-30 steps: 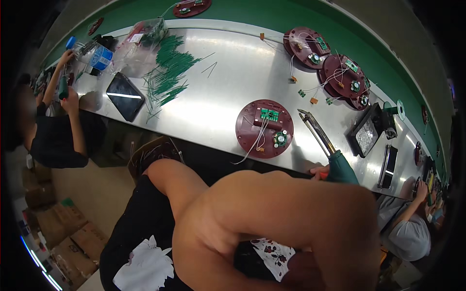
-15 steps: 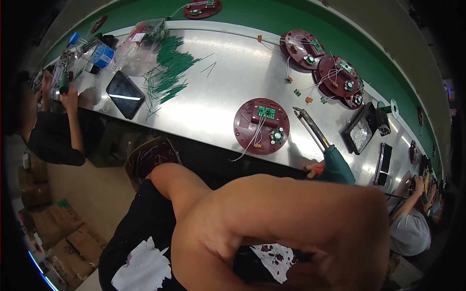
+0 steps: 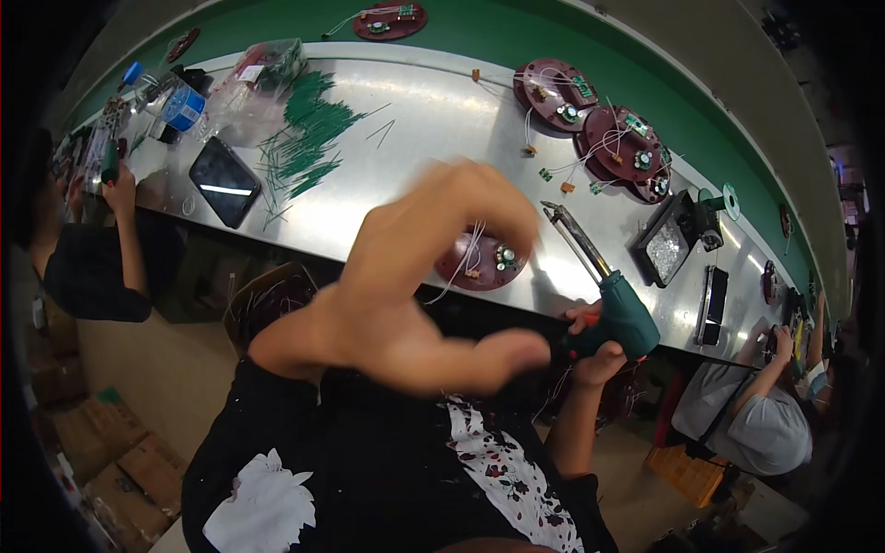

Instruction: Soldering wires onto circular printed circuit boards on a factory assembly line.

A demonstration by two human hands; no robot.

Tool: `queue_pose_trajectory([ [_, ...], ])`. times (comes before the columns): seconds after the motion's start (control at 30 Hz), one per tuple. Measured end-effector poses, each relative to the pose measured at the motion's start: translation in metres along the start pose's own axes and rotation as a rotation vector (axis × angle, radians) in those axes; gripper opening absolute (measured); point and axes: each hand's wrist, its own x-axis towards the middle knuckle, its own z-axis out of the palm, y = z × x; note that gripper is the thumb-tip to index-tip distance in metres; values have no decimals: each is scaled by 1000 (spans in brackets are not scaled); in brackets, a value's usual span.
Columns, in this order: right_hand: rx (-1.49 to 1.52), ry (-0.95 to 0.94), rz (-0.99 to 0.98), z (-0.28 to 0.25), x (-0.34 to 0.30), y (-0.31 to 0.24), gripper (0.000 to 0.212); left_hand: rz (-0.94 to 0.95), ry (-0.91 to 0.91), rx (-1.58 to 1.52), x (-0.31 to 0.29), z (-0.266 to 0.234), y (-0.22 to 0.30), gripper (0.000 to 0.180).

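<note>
The bare left hand (image 3: 406, 286), thumb and fingers spreading wide and holding nothing, is obstructing the view of the maroon round plastic disc (image 3: 489, 268) on the silver metal bench (image 3: 415, 101). The right hand (image 3: 597, 364) is gripping the dark-green pistol-shaped soldering tool (image 3: 627, 313). Thin green strands (image 3: 309, 124) are lying left; overlapping maroon discs (image 3: 627, 166) are resting beyond.

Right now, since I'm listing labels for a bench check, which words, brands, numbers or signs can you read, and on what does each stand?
No text can be read clearly.
Blue label on the clear plastic bottle: print too small.
White sticker on the clear plastic bag: too small and blurred.
Cardboard boxes: any print too blurred.
Green soldering gun: no readable marking.
</note>
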Motion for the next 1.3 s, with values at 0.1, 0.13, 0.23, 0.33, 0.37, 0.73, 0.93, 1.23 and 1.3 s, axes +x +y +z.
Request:
queue_pose_trajectory([
  [0.1,31,-47,20,-2,-1,-4,95,-160,-110,590,-17,-7,-23,91],
  [0.13,80,-18,9,-1,-1,-3,94,-238,-195,722,-22,-4,-33,99],
  [0.23,188,31,-18,1,2,-1,91,-246,-295,745,-37,4,-58,103],
  [0.33,212,17,-25,-3,3,-3,89,-261,-393,748,-31,7,-58,106],
  [0.37,228,13,-39,-2,4,-2,89,-275,-448,734,-28,6,-56,107],
  [0.73,265,3,-65,-2,6,-4,87,-412,-369,1069,102,-87,-120,102],
  [0.93,240,15,-57,2,9,-3,88,-787,24,880,172,-134,-252,108],
  [1.23,210,7,-69,4,14,-6,86,-687,-280,1237,118,-134,-278,108],
  [1.3,198,-4,-72,4,13,-6,85,-698,-264,1216,110,-138,-273,106],
])
